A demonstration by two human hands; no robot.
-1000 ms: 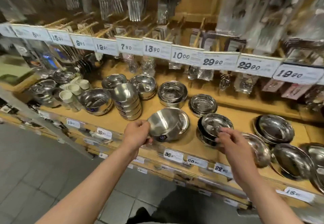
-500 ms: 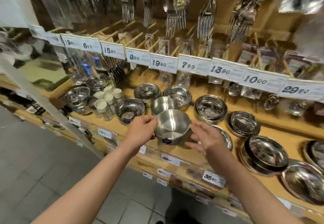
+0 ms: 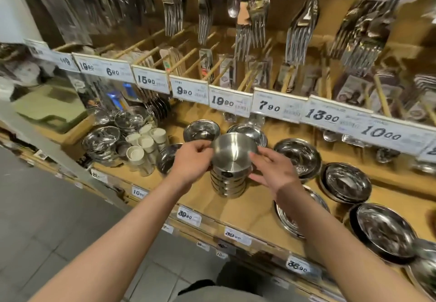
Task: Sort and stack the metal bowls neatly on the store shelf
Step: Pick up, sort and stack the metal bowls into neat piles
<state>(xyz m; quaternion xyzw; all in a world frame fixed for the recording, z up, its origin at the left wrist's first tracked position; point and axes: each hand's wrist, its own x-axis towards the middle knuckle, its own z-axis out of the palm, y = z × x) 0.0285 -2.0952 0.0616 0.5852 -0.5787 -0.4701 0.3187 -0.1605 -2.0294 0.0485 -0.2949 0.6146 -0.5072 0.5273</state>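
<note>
A small steel bowl (image 3: 232, 153) sits on top of a stack of like bowls (image 3: 227, 183) near the front of the wooden shelf (image 3: 238, 209). My left hand (image 3: 192, 160) grips the bowl's left rim with curled fingers. My right hand (image 3: 273, 168) touches its right side with fingers spread and nearly straight. Other steel bowls lie around: two behind the stack (image 3: 201, 130), one hidden partly by my left hand (image 3: 166, 157), wider ones to the right (image 3: 298, 156) (image 3: 345, 182) (image 3: 384, 231).
White-capped jars (image 3: 144, 146) and more steel bowls (image 3: 101, 138) stand at the left. Price tags (image 3: 278, 107) hang on a rail above the bowls, with packed forks (image 3: 299, 37) higher up. Grey floor tiles lie below the shelf edge.
The bowl went left from the open shelf and now rests on the stack. My right hand left the right-hand bowl and came to the bowl's side. The view shifted left.
</note>
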